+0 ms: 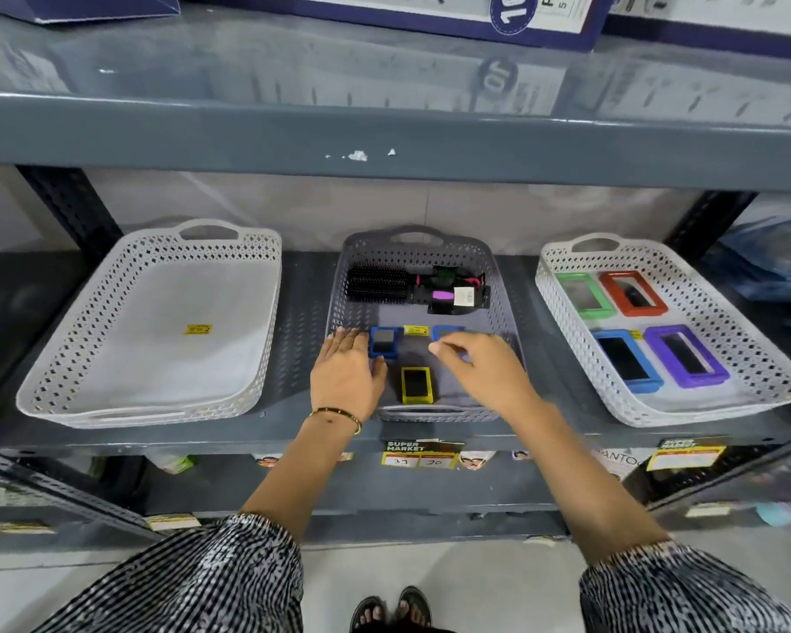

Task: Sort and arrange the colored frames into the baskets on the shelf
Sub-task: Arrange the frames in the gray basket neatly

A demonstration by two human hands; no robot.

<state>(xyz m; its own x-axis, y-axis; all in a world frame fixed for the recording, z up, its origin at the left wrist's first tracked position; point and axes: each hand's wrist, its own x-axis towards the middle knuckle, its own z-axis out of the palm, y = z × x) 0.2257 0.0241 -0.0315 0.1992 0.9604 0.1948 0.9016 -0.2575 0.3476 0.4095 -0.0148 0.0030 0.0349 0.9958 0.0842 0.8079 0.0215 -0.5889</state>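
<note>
Three baskets stand on the shelf. The left white basket [110,312] holds only a yellow sticker. The grey middle basket [339,285] contains a small blue frame [383,342], a small yellow frame [415,384] and a second blue frame [446,333], partly hidden by my right hand [480,365]. My left hand [345,372] lies flat just left of the first blue frame, fingers apart. My right hand's fingers curl over the second blue frame; a grip cannot be confirmed. The right white basket [750,354] holds larger green [583,294], red [633,292], blue [626,360] and purple [686,356] frames.
A black hairbrush [377,283] with a pink-and-black handle lies at the back of the grey basket. An upper shelf board [384,134] overhangs the baskets. Price tags [419,454] hang on the shelf's front edge. Blue wrapped goods [777,267] sit at far right.
</note>
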